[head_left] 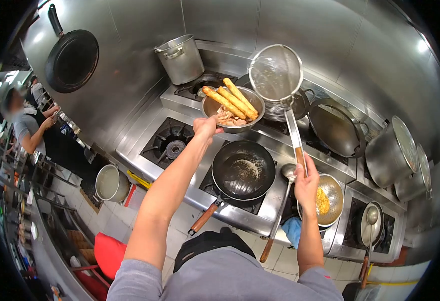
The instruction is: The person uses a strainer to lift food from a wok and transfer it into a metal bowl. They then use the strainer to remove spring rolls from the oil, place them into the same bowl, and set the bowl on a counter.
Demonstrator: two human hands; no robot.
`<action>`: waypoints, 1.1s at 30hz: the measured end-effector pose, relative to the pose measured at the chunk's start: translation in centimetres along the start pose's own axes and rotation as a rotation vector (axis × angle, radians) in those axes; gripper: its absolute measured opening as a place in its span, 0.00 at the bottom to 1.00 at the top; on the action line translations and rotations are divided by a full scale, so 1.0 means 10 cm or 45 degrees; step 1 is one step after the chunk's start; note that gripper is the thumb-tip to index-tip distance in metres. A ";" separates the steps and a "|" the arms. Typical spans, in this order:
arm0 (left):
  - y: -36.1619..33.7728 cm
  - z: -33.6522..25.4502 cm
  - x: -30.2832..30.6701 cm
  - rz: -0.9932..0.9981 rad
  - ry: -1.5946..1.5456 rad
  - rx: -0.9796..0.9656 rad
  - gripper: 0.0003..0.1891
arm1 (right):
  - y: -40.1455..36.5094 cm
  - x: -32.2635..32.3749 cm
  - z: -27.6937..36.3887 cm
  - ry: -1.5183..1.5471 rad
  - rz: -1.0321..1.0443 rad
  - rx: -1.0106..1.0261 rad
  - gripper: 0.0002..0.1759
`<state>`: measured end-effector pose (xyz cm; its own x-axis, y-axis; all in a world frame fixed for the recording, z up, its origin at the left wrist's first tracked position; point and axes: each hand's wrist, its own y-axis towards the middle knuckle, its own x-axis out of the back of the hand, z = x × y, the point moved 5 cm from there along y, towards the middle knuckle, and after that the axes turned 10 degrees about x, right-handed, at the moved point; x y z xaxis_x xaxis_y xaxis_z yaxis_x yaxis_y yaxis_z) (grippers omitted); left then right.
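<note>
My left hand [207, 127] grips the rim of a metal bowl [210, 108] above the back of the stove. Inside it, several long golden fried sticks [233, 101] lie over pale pieces that look like cooked meat [229, 118]. In my right hand [307, 183] is the wooden handle of a round mesh strainer [276, 72], raised with its mesh up beside the bowl. Below, between my arms, a black frying pan [243, 170] with a little oil and pale crumbs sits on a burner. A long ladle [280, 215] lies just left of my right hand.
Right of my right forearm stands a pan [333, 189] with yellow food, near a blue cloth [292, 231]. A stockpot [181, 60], a wok [336, 128] and large pots [391, 153] line the back. Another person [34, 128] stands at far left. A bucket [111, 183] is on the floor.
</note>
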<state>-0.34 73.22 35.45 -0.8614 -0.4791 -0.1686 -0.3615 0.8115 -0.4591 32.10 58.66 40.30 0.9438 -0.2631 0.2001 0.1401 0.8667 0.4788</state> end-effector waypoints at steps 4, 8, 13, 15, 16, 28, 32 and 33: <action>0.01 0.02 0.33 -0.024 -0.082 -0.122 0.10 | 0.24 0.06 -0.19 -0.086 -0.005 -0.028 0.20; -0.33 -0.06 0.86 0.029 -0.045 -0.153 0.05 | 0.45 0.07 -0.27 -0.587 0.024 0.201 0.20; -0.77 0.14 2.05 -0.146 -0.010 -0.187 0.04 | 0.58 -0.14 -0.66 -1.037 0.125 0.455 0.25; -1.04 0.31 2.60 -0.237 -0.048 -0.176 0.05 | 0.55 -0.26 -0.73 -1.175 0.172 0.350 0.29; -1.23 0.40 2.86 -0.312 -0.070 -0.176 0.05 | 0.53 -0.32 -0.71 -1.174 0.173 0.379 0.31; -4.54 1.81 5.66 -1.344 -0.544 -0.318 0.06 | 0.58 -0.78 -0.51 -1.831 0.227 0.487 0.27; -5.61 2.50 6.44 -1.674 -0.661 -0.362 0.07 | -0.01 -1.54 0.71 -1.310 -0.144 1.307 0.31; -5.88 2.63 6.61 -1.753 -0.711 -0.381 0.07 | -0.23 -1.79 0.96 -1.153 -0.108 1.354 0.31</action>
<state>-26.67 -14.97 28.32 0.4155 -0.9042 -0.0993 -0.8645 -0.3585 -0.3524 12.00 57.33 43.82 0.3683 -0.8304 0.4182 -0.4897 0.2091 0.8464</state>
